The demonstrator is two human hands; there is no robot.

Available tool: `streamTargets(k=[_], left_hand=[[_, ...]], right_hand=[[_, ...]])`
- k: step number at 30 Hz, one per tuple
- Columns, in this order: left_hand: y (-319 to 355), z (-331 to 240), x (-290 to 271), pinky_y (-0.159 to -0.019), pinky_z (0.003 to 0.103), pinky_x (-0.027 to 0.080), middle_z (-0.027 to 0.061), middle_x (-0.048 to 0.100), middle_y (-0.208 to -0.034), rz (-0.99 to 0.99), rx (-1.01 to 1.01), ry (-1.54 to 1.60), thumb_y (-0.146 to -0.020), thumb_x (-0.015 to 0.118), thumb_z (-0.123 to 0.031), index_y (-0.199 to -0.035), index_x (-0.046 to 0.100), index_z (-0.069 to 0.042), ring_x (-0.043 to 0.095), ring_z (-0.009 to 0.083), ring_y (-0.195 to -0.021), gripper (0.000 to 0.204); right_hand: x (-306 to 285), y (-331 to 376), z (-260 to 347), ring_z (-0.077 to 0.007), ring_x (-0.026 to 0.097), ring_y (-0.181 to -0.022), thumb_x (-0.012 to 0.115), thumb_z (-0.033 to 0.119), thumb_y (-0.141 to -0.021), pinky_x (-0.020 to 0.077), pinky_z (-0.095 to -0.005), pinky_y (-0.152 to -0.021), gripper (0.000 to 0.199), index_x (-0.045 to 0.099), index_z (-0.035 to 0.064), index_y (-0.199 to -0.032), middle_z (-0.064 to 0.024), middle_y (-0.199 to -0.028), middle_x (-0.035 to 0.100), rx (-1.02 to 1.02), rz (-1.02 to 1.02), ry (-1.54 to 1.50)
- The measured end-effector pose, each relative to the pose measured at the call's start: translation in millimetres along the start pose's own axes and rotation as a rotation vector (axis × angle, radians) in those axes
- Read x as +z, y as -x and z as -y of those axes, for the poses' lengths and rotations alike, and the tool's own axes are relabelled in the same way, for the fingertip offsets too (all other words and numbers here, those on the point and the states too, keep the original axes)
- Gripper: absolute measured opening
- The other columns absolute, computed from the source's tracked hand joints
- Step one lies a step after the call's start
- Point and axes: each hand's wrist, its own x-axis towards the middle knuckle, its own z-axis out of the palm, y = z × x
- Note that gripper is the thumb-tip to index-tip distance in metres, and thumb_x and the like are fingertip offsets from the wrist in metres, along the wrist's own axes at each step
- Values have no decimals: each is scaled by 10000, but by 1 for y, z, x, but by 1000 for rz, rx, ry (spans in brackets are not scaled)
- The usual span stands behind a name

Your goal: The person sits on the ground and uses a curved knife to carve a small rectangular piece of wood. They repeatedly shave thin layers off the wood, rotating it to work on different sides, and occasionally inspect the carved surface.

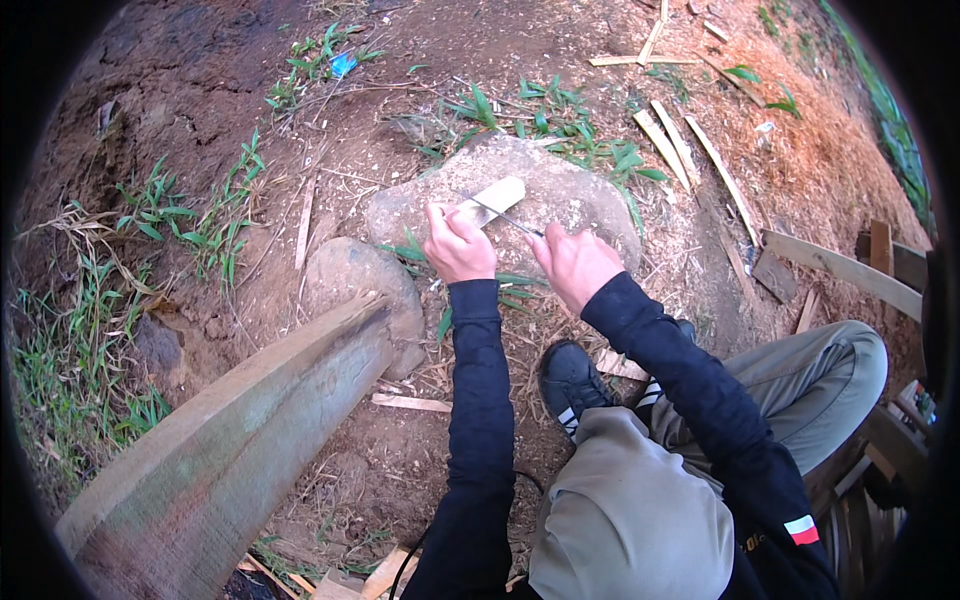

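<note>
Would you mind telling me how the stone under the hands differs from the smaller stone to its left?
The large flat stone is broad, pale grey and speckled; the smaller rounded stone is darker, browner and dome-shaped. The large flat stone carries a pale wood piece, which the left hand steadies while the right hand holds a thin blade across it; the smaller rounded stone bears nothing and meets the end of a timber beam. Both sit in bare soil among grass.

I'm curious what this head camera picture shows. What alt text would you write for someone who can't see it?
A crouching person's left hand presses a pale strip of wood onto a flat stone, while the right hand holds a thin blade against it. A thick timber beam, grass and wood offcuts lie on the bare earth around.
</note>
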Motion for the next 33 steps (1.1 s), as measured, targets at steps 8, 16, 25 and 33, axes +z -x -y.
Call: streamTargets(k=[8,16,25,33], left_hand=[[-1,2,1,-636,531,417,246,611,-742,-13,33,15,-888,388,-204,-848,520,-4,598,454,-702,243],[-2,4,0,-641,541,418,252,606,-733,-34,15,0,-882,397,-222,-839,512,2,593,463,-699,256],[-4,6,3,-652,530,439,247,625,-738,-59,13,54,-875,411,-227,-837,541,11,609,454,-704,274],[-5,3,1,-633,531,433,240,614,-722,-53,63,10,-871,400,-217,-839,528,-9,603,457,-696,247]], right_hand=[[13,-2,0,-402,627,-533,463,371,-1005,513,-482,-483,364,527,37,-875,-206,-535,577,-65,-96,43],[17,-4,7,-341,637,-488,473,381,-999,515,-417,-434,357,534,55,-864,-173,-519,589,-2,-54,118],[23,-15,6,-332,647,-499,457,394,-1002,519,-420,-439,380,526,45,-866,-166,-543,607,-54,-42,113],[24,-14,7,-369,637,-514,467,380,-999,517,-458,-459,352,515,50,-888,-187,-537,593,-19,-81,72]])
